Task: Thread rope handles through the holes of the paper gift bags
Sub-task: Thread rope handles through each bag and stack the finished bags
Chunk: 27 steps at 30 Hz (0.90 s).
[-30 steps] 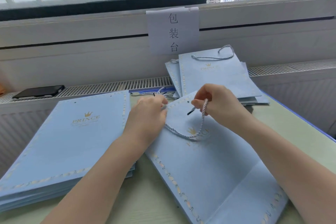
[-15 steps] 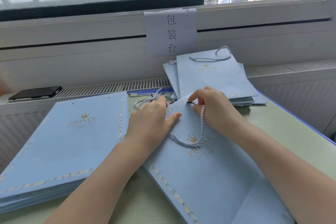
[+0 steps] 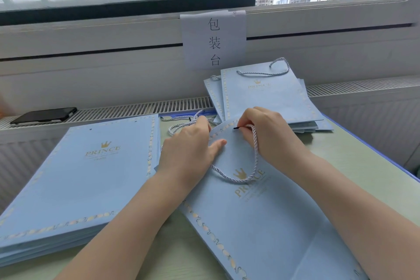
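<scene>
A flat light-blue paper gift bag [image 3: 268,223] with a gold crown print lies in front of me on the table. A twisted pale rope handle [image 3: 254,161] loops across its upper face. My right hand [image 3: 270,134] pinches the rope near its black tip, which lies at the bag's top edge by the hole. My left hand [image 3: 191,148] grips the bag's top left edge, thumb lying flat on the paper and fingers hidden behind the edge. Loose rope handles [image 3: 181,124] lie just beyond my left hand.
A thick stack of blue bags without handles [image 3: 79,177] fills the left side. Bags fitted with rope handles [image 3: 268,95] are piled at the back right against the sill. A dark phone [image 3: 43,115] rests on the radiator grille, and a paper sign [image 3: 213,41] hangs below the window.
My right hand has carried the rope's black tip up from the bag's face to its top edge. My left thumb has come down flat on the paper.
</scene>
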Each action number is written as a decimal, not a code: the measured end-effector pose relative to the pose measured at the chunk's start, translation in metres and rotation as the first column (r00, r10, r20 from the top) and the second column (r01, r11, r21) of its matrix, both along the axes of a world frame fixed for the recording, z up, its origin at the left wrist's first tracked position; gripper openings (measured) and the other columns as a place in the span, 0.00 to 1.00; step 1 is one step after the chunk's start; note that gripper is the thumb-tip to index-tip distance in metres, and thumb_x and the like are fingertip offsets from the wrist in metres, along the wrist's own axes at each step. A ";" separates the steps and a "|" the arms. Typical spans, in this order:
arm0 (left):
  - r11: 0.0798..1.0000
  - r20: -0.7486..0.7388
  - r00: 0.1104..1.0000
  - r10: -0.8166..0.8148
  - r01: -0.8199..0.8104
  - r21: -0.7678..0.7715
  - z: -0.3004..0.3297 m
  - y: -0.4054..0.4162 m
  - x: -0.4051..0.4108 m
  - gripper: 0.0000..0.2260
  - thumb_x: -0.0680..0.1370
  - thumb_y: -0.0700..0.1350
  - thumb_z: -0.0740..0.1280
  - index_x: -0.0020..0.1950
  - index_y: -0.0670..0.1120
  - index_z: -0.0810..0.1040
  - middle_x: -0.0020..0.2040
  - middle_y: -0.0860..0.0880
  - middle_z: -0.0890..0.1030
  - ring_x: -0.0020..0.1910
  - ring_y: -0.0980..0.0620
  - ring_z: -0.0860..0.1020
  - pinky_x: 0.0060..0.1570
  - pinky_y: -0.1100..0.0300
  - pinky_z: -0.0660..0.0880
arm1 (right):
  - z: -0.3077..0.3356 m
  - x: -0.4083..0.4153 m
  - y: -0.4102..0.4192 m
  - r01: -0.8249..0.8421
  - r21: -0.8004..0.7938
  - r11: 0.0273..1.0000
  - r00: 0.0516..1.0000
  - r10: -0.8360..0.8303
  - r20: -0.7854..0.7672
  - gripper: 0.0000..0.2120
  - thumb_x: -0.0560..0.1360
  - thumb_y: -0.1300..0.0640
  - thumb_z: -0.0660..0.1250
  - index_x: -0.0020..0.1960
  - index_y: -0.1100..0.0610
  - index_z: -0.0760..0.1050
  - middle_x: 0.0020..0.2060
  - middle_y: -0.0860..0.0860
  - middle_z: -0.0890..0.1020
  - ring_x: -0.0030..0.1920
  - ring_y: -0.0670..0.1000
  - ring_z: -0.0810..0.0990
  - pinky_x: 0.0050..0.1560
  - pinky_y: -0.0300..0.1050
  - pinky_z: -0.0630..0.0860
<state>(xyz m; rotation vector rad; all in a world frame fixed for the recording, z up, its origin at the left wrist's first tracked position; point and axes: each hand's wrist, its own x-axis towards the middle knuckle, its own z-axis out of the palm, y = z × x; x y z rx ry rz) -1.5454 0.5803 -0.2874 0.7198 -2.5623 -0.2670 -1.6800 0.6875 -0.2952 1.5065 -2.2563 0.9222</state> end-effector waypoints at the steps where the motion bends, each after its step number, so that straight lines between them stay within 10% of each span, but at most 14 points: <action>1: 1.000 -0.011 1.000 -0.002 0.002 -0.009 0.000 0.000 0.000 0.14 0.77 0.58 0.63 0.48 0.48 0.65 0.42 0.55 0.72 0.42 0.49 0.71 0.41 0.56 0.67 | 0.000 0.000 0.000 -0.007 -0.004 1.000 1.000 0.007 -0.017 0.03 0.75 0.65 0.63 0.46 0.62 0.76 0.41 0.54 0.77 0.40 0.55 0.75 0.42 0.49 0.73; 14: 0.996 0.023 0.999 0.025 -0.023 -0.081 0.000 0.003 -0.001 0.15 0.78 0.59 0.61 0.49 0.48 0.64 0.47 0.51 0.78 0.49 0.44 0.76 0.43 0.53 0.69 | 0.011 0.017 0.000 0.017 0.051 0.999 0.929 0.003 -0.371 0.19 0.54 0.80 0.53 0.35 0.61 0.70 0.30 0.56 0.71 0.32 0.51 0.62 0.28 0.42 0.59; 27: 0.996 0.014 1.000 0.013 -0.011 -0.090 0.001 0.004 0.000 0.15 0.78 0.58 0.61 0.51 0.47 0.65 0.45 0.52 0.76 0.47 0.45 0.76 0.43 0.54 0.70 | 0.000 -0.001 -0.001 0.059 0.029 0.998 0.974 -0.051 -0.223 0.03 0.76 0.65 0.64 0.47 0.59 0.76 0.43 0.53 0.77 0.43 0.55 0.75 0.37 0.50 0.74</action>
